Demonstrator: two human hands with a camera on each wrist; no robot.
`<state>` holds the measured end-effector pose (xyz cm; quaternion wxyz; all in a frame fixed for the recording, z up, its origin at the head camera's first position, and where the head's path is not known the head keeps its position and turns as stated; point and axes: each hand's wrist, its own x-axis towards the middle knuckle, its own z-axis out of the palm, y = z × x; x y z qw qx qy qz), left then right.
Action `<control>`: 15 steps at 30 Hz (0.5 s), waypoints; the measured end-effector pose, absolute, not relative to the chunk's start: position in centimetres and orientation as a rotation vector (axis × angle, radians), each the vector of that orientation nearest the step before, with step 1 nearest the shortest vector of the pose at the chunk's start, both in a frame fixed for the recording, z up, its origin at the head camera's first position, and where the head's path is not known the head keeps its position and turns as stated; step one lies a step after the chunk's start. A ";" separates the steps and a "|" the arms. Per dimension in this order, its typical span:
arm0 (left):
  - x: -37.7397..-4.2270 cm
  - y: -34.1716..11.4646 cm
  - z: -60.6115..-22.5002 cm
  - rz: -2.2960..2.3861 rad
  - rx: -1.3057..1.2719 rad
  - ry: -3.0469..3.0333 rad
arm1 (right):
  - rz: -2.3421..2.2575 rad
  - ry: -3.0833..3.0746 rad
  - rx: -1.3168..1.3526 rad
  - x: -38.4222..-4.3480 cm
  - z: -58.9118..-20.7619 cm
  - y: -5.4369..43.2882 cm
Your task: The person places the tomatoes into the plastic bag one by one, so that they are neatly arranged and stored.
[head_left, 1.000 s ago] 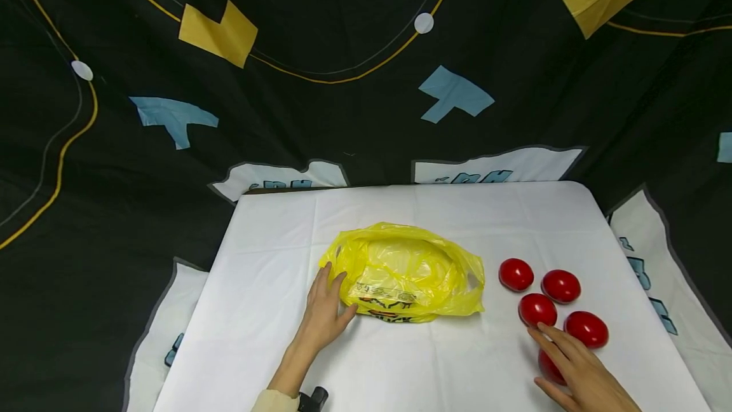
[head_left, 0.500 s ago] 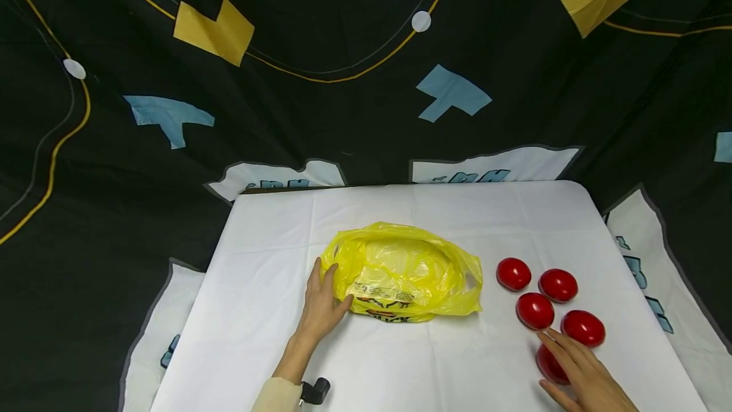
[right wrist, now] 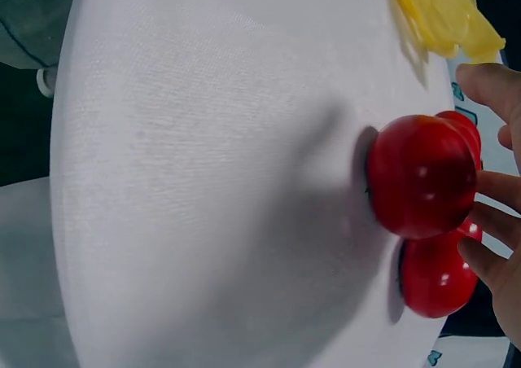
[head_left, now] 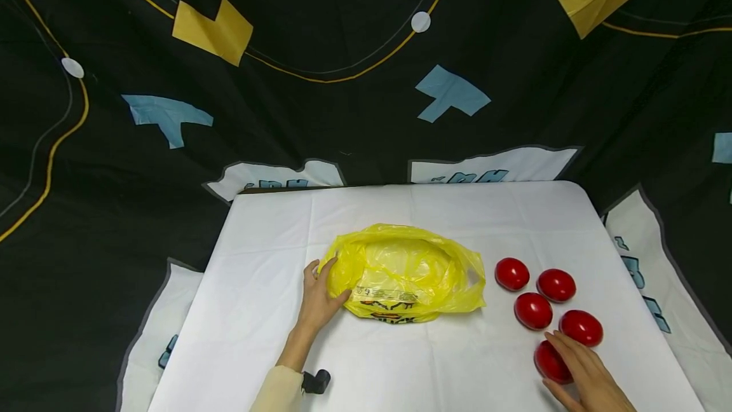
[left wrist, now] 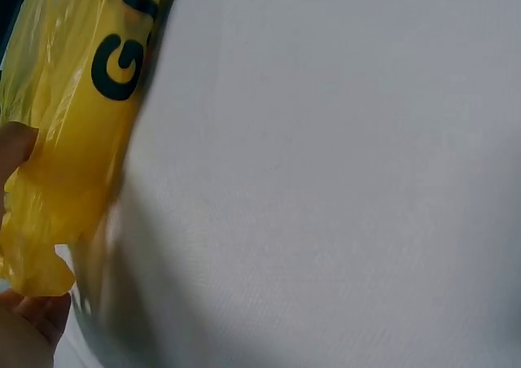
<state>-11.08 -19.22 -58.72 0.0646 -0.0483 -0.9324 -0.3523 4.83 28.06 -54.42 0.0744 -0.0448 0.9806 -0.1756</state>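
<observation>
A yellow plastic bag (head_left: 408, 266) lies on the white-covered table with its mouth facing up. My left hand (head_left: 316, 307) is at the bag's left end, thumb and fingers spread apart and touching the plastic. In the left wrist view the thumb (left wrist: 15, 148) rests against the bag's side. My right hand (head_left: 589, 377) reaches over the nearest red tomato (head_left: 550, 362), fingers past its far side. The right wrist view has that tomato (right wrist: 419, 181) beside the fingers, with the thumb standing apart from it.
Several other red tomatoes, such as the rearmost tomato (head_left: 511, 273), sit right of the bag. A dark wrist-camera mount (head_left: 316, 381) sticks out from the left wrist. Behind the table (head_left: 274, 227) hangs a dark printed cloth (head_left: 343, 126).
My left hand has shifted slightly left along the bag's end, and its fingers bend more. The right hand has drawn in a little toward the nearest tomato. The tomatoes stay put.
</observation>
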 end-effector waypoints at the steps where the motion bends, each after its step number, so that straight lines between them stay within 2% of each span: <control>1: -11.2 -19.3 -58.8 -1.061 -0.156 -2.808 | -0.532 2.936 -0.121 4.9 -54.5 28.1; 9: -11.3 -19.6 -58.9 -1.021 -0.262 -2.851 | -0.589 2.882 -0.058 4.9 -55.4 28.6; 15: -11.1 -19.6 -58.8 -1.053 -0.204 -2.975 | -0.621 2.852 -0.017 5.0 -56.2 28.7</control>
